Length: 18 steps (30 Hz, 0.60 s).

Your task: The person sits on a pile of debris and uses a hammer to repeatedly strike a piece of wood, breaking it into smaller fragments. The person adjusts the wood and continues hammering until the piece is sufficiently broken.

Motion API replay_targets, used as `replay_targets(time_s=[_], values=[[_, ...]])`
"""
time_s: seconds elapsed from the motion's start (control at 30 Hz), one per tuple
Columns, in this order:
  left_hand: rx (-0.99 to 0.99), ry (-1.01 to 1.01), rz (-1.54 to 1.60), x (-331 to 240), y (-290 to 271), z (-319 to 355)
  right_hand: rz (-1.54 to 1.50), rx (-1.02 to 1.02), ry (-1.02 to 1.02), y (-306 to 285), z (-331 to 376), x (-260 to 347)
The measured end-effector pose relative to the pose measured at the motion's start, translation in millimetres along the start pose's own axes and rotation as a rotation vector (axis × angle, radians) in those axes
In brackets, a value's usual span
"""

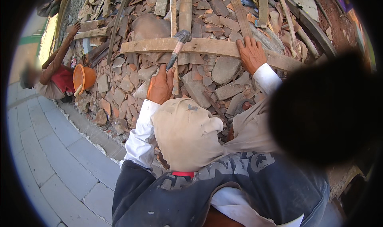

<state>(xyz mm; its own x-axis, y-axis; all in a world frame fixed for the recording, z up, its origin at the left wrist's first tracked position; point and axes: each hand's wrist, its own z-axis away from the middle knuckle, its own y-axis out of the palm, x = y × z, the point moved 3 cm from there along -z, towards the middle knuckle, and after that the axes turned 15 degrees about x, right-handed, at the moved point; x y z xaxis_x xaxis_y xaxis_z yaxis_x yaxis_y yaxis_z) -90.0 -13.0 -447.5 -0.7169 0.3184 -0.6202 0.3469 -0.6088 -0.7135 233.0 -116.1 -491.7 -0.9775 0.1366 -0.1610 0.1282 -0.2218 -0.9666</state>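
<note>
My left hand is closed around the handle of a hammer. The worn hammer head rests at, or just above, a long weathered wooden plank; I cannot tell whether they touch. This plank lies crosswise over the rubble. Toward its right end my right hand holds it, the fingers bent over the top and the thumb at the side. A narrower strip of wood runs lengthwise beneath the plank, close to my left hand.
Broken tiles and stone pieces surround the plank. Loose boards lie beyond. At left, another person reaches toward the wood pile near an orange bucket. Grey paving borders the rubble. A dark blurred shape blocks the right side.
</note>
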Motion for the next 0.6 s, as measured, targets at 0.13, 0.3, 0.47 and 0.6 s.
replay_targets(time_s=[0.13, 0.3, 0.47, 0.6], values=[[-0.19, 0.072, 0.044, 3.0, 25.2, 9.9, 0.016, -0.014, -0.039, -3.5, 1.2, 4.6], [0.011, -0.128, 0.134, 1.3, -0.8, -8.6, 0.068, -0.063, -0.013, -9.0, -13.1, -3.7], [-0.314, 0.026, 0.152, 10.0, 29.9, 4.4, 0.074, -0.047, -0.034, -13.6, -6.0, 5.9], [0.047, -0.114, 0.385, 94.2, 47.4, 4.1, 0.061, -0.011, -0.061, -17.0, -23.5, -1.2]])
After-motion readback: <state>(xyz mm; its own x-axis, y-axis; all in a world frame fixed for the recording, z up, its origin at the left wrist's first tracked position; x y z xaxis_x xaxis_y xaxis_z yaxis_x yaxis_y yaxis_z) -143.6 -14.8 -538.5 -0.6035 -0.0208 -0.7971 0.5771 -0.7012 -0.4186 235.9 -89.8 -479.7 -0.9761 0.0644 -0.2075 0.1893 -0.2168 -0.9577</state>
